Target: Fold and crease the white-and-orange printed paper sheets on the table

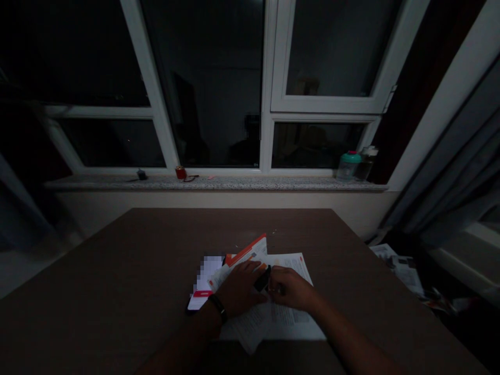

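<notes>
Fingers and thumb of my left hand (241,289) curve over a creased printed sheet (253,252) with an orange edge, gripping it while one corner sticks up. A small black object (262,279) lies in the gap between that thumb and the fingers; its kind is too dark to make out. My right hand (289,288) is closed in a pinch at the black object's right end, and what its fingertips hold is hidden. Under both hands lie white printed pages (299,325). A lit phone (209,276) lies just left of the pages, partly covered by the sheet.
The brown table (117,281) reaches toward a stone windowsill (234,183). On the sill stand a teal-lidded bottle (349,165), a clear bottle (366,162), a small red item (180,173) and a small dark item (141,175). Papers (400,268) lie beyond the table's right edge.
</notes>
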`<state>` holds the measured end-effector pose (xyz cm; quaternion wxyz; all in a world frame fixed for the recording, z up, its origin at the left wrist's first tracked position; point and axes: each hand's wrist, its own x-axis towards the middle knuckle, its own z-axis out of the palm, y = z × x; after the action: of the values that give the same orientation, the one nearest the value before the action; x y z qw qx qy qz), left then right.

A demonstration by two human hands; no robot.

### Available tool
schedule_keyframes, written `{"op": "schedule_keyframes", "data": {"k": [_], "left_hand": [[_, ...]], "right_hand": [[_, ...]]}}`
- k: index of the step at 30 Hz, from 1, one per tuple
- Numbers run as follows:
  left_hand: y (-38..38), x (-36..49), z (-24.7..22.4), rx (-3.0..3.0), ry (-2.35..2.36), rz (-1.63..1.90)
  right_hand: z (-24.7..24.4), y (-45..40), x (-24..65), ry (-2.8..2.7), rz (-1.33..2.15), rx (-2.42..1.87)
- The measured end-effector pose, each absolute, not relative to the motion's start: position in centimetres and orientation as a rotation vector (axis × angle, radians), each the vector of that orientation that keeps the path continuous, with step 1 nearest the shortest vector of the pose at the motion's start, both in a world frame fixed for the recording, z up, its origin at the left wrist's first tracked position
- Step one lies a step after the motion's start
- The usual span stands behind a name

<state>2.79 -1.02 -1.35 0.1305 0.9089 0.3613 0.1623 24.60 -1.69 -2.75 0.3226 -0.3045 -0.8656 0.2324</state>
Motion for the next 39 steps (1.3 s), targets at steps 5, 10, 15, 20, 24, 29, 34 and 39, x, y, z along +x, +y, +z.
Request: {"op": "schedule_keyframes", "data": {"k": [5,10,15,20,24,29,34,39], "left_hand": [[-1.1,2.7,-0.9,2.642,1.019,0.483],[-1.1,2.5,-1.0,2.639,0.995,0.439],[-1.2,2.5,-1.1,2.629,1.025,0.417],[-1.2,2.4,-1.3,2.627,1.027,0.389],[-0.9,2.4,-1.4,2.628,1.09,0.37],[-0.9,2.6,-1.1,2.636,1.176,0.445],[-1.1,2.7,-0.8,2.647,1.155,0.456],[-1.3,2.7,-0.5,2.639,1.14,0.411]], "right_hand": [[-2.5,-1.2,24.2,-2.238,0.474,-0.901],[-2.9,-0.5,24.1,-2.179,0.428,-0.99],[-2.9,-1.1,24.4,-2.233,0.544,-0.898],[-2.5,-2.1,24.4,-2.282,0.694,-0.812],[-2.7,-2.0,24.5,-2.235,0.668,-0.833],[-2.9,-1.8,24.7,-2.207,0.611,-0.84],[-2.9,-1.9,24.2,-2.279,0.601,-0.816],[-2.6,-1.4,23.6,-2.212,0.492,-0.928]]}}
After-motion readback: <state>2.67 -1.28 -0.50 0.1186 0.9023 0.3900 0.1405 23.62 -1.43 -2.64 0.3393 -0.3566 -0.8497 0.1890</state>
